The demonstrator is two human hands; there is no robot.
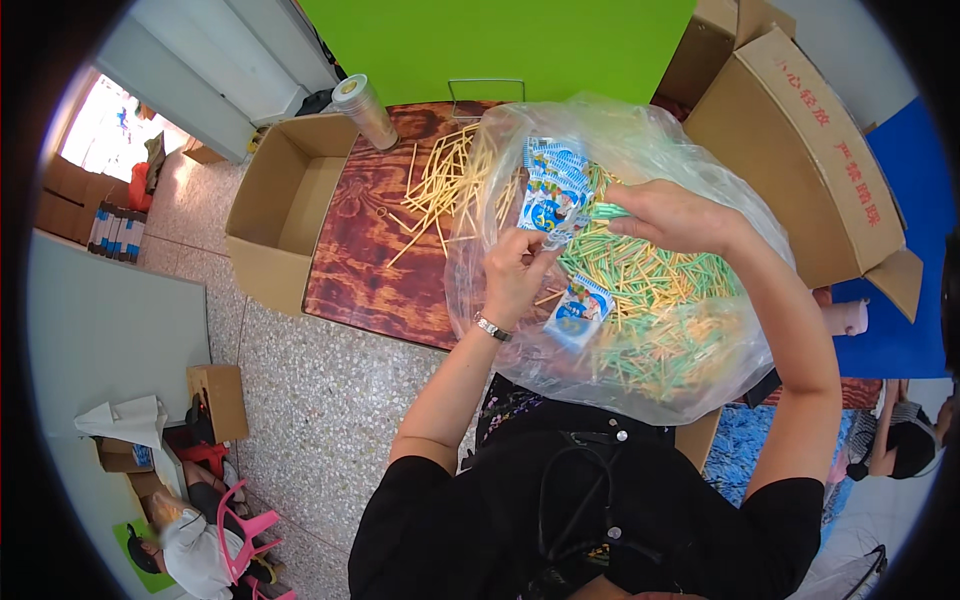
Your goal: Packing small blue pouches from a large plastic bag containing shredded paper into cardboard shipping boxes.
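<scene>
Your R hand (675, 215) grips a few green sticks (607, 211) btwn thumb and fingers, above the bag (640, 125). Their long axis runs approx. L–R, tips toward your L hand (515, 275). That one's at the bag's L side, fingers closed, pinching the edge of a clear packet (560, 238), which lies just R of & slightly beyond those fingertips. R hand's nearer the pile. Bag sits on a reddish table (345, 245); tub (366, 112) & open box (290, 200) L of bag, big carton (770, 170) R.

Black short-sleeved top (440, 525) — silvery wristband (492, 327)
</scene>
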